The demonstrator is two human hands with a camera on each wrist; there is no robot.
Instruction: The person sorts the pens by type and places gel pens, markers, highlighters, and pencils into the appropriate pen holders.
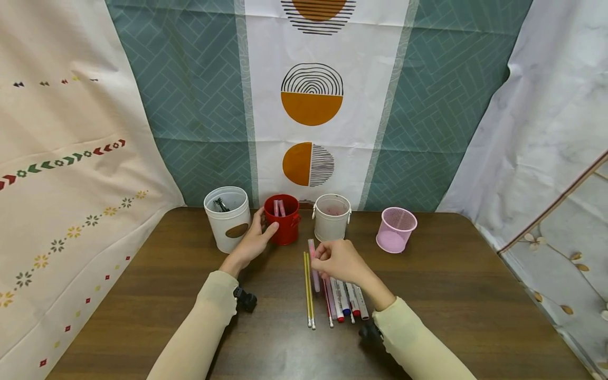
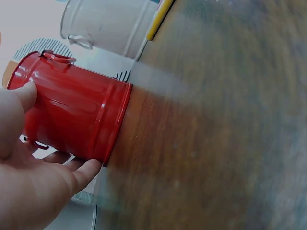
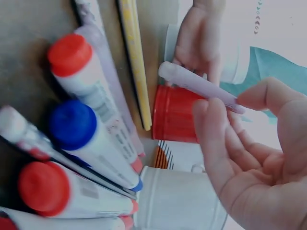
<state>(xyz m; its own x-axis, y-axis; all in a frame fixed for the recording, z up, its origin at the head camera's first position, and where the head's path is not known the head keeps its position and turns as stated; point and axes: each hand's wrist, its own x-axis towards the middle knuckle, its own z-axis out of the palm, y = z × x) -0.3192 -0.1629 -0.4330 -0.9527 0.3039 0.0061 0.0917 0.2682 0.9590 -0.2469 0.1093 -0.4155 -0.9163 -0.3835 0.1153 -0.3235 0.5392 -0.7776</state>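
My left hand [image 1: 254, 238] holds the small red bucket [image 1: 287, 232] by its side, thumb near the rim and fingers round the lower wall. Two pink sticks [image 1: 279, 208] stand inside that bucket. Between thumb and fingertips, my right hand [image 1: 344, 261] pinches a slim translucent pink tube [image 3: 196, 82], tilted above the table. Beneath and beside this hand lies a row of pens: two yellow pencils [image 1: 308, 295], a red pencil, another pale lilac tube [image 3: 108, 67], and several white markers [image 1: 338, 301] with red or blue ends.
Left of the red bucket stands a white bin [image 1: 227, 227] with a dark item inside. A white bucket [image 1: 331, 224] with small handles is to its right, and farther right a pink mesh cup [image 1: 394, 235]. Fabric hangs behind the brown wooden table [image 1: 451, 295].
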